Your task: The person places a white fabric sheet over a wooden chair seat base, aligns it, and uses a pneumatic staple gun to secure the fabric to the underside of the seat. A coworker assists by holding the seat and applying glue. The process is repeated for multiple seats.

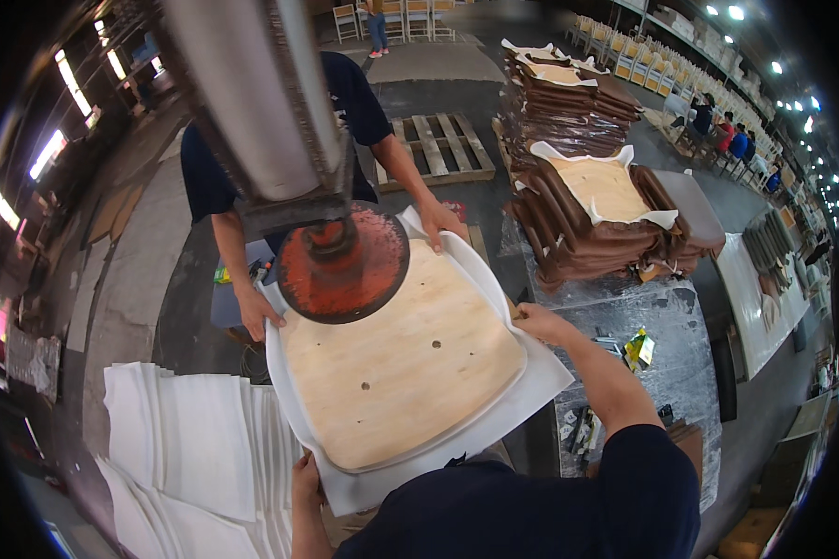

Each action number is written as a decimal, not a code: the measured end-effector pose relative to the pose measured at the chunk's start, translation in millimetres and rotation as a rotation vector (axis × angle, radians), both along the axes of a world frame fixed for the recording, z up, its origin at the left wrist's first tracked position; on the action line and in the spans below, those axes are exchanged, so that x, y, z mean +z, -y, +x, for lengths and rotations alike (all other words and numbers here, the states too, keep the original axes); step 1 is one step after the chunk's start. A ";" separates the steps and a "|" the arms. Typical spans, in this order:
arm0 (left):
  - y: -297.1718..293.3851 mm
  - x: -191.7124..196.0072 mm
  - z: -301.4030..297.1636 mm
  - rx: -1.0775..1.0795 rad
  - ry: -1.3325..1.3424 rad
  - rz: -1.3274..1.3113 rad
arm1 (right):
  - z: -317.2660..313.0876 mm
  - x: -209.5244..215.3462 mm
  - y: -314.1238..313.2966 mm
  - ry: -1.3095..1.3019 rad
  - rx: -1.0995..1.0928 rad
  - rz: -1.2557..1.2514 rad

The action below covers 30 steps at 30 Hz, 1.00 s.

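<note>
A plywood seat panel (401,373) with a few small holes lies on a white padding sheet (541,377), whose edges stand up around it. My left hand (309,481) is closed on the sheet's near left corner, partly hidden behind it. My right hand (543,324) pinches the sheet's right edge beside the panel, its fingertips partly hidden. Across from me, a co-worker's hands hold the far side: one hand (257,314) at the far left edge, the other (441,222) at the far right corner. A worn red round press plate (345,270) hangs over the panel's far left part.
White padding sheets (182,433) are stacked at the left. On the right, a plastic-covered table (690,345) carries brown upholstered seats (569,219), a yellow-green box (639,350) and small tools. A wooden pallet (438,149) lies behind the co-worker. The press column (252,93) rises overhead.
</note>
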State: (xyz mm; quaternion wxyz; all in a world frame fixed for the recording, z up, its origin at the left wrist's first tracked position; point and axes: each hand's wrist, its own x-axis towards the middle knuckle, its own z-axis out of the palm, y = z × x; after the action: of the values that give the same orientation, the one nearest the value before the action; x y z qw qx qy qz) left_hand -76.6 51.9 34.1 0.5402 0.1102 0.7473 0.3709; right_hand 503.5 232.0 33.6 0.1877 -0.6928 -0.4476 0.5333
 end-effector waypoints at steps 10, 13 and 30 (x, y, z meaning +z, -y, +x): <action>-11.9 -14.5 65.9 -0.334 -1.239 0.092 | -50.3 -21.7 42.6 0.675 -0.002 0.548; -8.0 -30.0 73.4 -0.189 -1.294 0.213 | -50.4 -21.3 48.6 0.671 -0.016 0.802; -12.1 -34.8 66.0 -0.175 -1.176 0.246 | -46.1 -38.6 49.6 0.587 -0.147 0.846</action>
State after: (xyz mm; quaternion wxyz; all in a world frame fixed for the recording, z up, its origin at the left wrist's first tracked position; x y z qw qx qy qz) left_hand -10.6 63.9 -0.7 0.0487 0.4194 0.8603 0.2858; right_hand 457.4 182.4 -5.0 0.3550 -0.7063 -0.6080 0.0744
